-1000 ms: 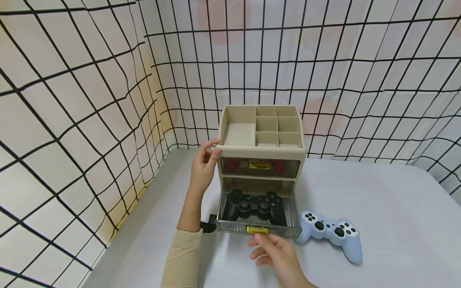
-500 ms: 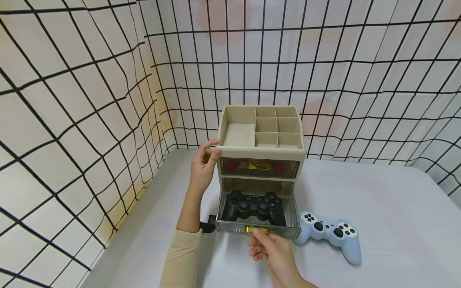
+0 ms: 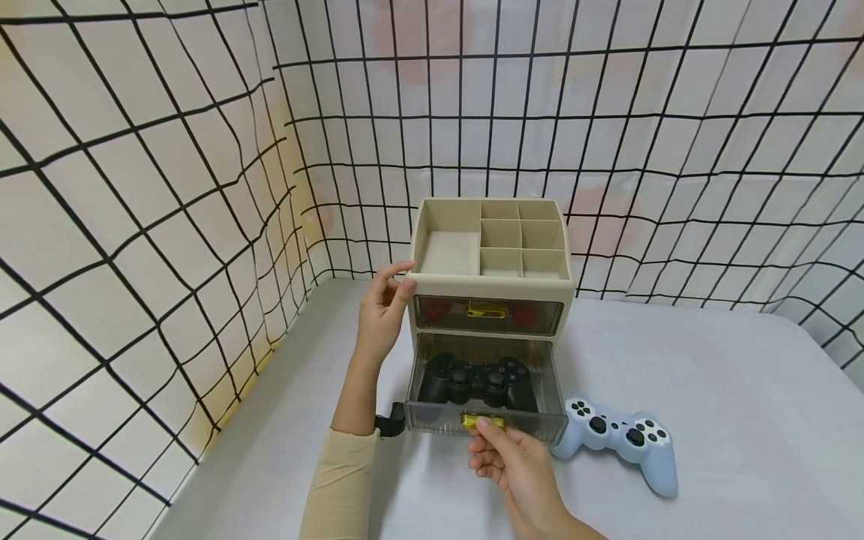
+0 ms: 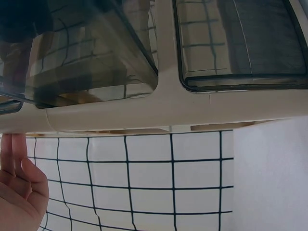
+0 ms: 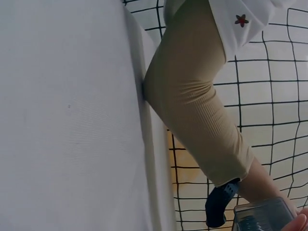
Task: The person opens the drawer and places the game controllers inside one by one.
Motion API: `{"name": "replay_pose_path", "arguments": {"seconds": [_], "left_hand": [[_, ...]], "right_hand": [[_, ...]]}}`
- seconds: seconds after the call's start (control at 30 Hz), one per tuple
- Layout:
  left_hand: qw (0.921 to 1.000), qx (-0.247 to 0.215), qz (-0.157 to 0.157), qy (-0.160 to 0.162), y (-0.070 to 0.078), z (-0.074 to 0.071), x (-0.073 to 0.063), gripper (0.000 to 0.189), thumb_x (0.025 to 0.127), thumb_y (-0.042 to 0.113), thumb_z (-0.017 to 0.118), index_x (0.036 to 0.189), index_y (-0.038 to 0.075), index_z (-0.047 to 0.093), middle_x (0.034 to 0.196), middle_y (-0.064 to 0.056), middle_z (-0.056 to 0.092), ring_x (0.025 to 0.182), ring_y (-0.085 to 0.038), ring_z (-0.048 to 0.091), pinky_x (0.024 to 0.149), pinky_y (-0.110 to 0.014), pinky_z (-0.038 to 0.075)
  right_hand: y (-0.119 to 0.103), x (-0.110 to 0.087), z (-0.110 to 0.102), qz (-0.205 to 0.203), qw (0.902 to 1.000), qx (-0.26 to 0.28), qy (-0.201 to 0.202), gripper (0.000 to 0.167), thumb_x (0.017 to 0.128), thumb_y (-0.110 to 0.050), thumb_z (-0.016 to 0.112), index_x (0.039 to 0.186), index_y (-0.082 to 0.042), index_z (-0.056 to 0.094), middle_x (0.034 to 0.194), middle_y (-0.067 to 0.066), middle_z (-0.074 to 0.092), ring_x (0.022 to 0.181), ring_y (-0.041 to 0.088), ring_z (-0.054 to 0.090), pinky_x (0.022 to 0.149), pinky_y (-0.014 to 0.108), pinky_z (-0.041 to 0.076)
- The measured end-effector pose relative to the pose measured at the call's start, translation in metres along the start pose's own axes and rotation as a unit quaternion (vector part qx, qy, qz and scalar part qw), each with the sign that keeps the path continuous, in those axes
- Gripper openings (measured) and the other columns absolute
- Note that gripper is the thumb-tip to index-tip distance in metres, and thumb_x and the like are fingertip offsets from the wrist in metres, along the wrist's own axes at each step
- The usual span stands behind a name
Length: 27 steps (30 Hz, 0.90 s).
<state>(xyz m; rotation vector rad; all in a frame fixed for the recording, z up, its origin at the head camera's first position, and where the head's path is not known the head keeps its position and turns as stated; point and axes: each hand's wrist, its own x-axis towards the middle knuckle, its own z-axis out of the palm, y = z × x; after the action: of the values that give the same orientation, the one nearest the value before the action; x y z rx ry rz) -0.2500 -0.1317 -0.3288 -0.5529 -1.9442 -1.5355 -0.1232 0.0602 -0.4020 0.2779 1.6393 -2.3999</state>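
A beige desktop organizer (image 3: pixel 493 285) stands on the white table. Its lower clear drawer (image 3: pixel 421 418) is pulled out, and a black game controller (image 3: pixel 477 381) lies inside. My right hand (image 3: pixel 523 472) pinches the drawer's yellow handle (image 3: pixel 472 421), thumb on its front and fingers curled beneath. At the organizer's upper left front corner, my left hand (image 3: pixel 381 311) touches the side; in the left wrist view its fingers (image 4: pixel 18 147) reach up straight against the beige edge. A light blue game controller (image 3: pixel 617 435) lies right of the drawer. Only fingertips of the right hand show in the right wrist view.
The upper drawer (image 3: pixel 445 313) is closed, with reddish things dimly visible behind its front. Divided compartments (image 3: pixel 520 236) form the organizer's top. A black strap (image 3: pixel 391 421) is at the left wrist. Cloth walls with a black grid (image 3: pixel 486 112) border the table.
My right thumb has come up onto the yellow handle and the fingers have closed in under it. The drawer front now sits slightly higher, hiding more of the black controller's lower part.
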Motion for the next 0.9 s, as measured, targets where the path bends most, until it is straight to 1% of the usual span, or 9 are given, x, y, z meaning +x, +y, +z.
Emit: {"name": "replay_pose_path", "arguments": {"seconds": [0.27,0.63,0.9], "left_hand": [[1.0000,-0.001,-0.002,0.000,-0.001,0.001,0.000,0.027,0.097,-0.004,0.055,0.124,-0.006,0.056,0.074,0.004,0.047,0.063,-0.010,0.041,0.059,-0.024,0.035],[1.0000,-0.001,-0.005,-0.001,-0.001,0.000,0.000,0.027,0.097,-0.003,0.055,0.124,-0.006,0.056,0.074,0.004,0.047,0.062,-0.011,0.041,0.059,-0.024,0.036],[1.0000,-0.001,-0.007,-0.004,-0.002,0.000,0.000,0.027,0.097,-0.004,0.054,0.124,-0.006,0.056,0.074,0.003,0.047,0.062,-0.011,0.041,0.059,-0.024,0.036]], "right_hand": [[-0.005,0.003,0.003,-0.018,0.9998,0.008,0.009,0.021,0.097,-0.019,0.062,0.093,0.001,0.066,0.074,0.003,0.064,0.063,0.012,0.059,0.062,0.023,0.049],[-0.006,0.010,0.008,-0.035,0.9989,0.027,0.016,0.017,0.096,-0.013,0.062,0.087,0.002,0.064,0.073,0.004,0.063,0.061,0.012,0.060,0.059,0.022,0.049],[-0.007,0.016,0.009,-0.038,0.9986,0.032,0.017,0.018,0.096,-0.013,0.062,0.086,0.001,0.064,0.072,0.004,0.064,0.060,0.012,0.059,0.058,0.022,0.049]]}}
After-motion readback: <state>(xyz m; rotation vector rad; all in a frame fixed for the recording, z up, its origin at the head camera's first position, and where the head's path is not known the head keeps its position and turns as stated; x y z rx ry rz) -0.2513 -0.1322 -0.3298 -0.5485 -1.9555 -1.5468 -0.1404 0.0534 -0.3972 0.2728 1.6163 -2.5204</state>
